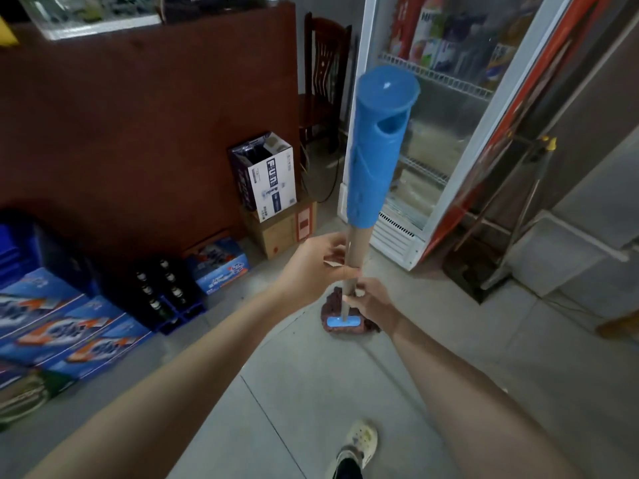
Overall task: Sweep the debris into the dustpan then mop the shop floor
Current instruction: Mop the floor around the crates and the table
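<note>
Left hand [316,267]: wrapped round mop pole [355,248]
Right hand [373,302]: gripping pole just below
Mop head [345,324]: on floor, near fridge [397,233] base
Risk: knocking bottle crate [162,295], left, on a wide stroke

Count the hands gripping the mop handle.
2. The left hand grips the mop handle just under its blue sleeve; the right hand grips it lower down, above the mop head. None hidden.
</note>
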`<state>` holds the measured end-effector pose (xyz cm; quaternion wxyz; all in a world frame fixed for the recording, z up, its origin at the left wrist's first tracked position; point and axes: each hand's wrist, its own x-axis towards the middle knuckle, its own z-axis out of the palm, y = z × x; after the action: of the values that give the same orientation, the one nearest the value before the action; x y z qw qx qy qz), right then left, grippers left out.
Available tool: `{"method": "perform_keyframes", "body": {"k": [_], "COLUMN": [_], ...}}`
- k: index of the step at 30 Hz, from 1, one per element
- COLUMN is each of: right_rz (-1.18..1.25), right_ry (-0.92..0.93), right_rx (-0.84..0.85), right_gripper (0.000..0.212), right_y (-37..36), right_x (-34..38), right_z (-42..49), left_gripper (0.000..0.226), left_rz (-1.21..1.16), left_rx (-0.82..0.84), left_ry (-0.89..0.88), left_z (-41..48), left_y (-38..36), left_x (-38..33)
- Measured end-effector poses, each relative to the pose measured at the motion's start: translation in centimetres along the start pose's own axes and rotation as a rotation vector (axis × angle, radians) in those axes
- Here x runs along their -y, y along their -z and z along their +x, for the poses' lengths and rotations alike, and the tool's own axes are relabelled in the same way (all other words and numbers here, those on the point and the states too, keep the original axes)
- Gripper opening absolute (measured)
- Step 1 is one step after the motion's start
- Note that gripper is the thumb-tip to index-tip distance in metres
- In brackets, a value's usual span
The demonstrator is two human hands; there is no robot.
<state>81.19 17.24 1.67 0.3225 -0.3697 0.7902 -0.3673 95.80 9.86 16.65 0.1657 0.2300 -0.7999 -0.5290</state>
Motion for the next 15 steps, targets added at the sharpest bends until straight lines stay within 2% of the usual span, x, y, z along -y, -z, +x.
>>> {"method": "perform_keyframes", "body": {"k": [3, 5, 8, 11, 13, 15], "right_rz": [-0.001, 0.059, 0.210, 0.450, 0.455, 0.538], "right_ry": [-0.010, -0.069, -0.230, -0.399, -0.485, -0.565], "right_rx": [0.037, 0.092, 0.087, 0.154, 0.105, 0.141], "right_gripper": [0.015, 0.014, 0.016, 0.013, 0.026, 0.024], "right_y": [-3.0, -4.8, -7.2, -9.5, -10.4, -10.2], "right_x": [-2.1, -3.2, -3.7, -4.6, -5.3, -5.9], "right_z": [-1.8, -3.1, -5.2, -7.5, -9.1, -10.4], "left_gripper": [0.032, 0.025, 0.028, 0.035, 0.038, 0.037], "left_rz": [0.009, -0.024, -0.006, 0.019, 0.041, -0.004], "left_rx": [0.001, -0.012, 0.008, 0.129, 0.162, 0.149], "left_ry": [0.017, 0.055, 0.204, 0.282, 0.342, 0.380], "left_z": [-4.0, -6.8, -10.6, -13.5, -15.3, -16.9], "left_y": [-0.8, -1.5, -2.0, -3.0, -4.2, -5.6], "left_x": [1.5, 2.9, 6.2, 7.6, 6.9, 6.6]}}
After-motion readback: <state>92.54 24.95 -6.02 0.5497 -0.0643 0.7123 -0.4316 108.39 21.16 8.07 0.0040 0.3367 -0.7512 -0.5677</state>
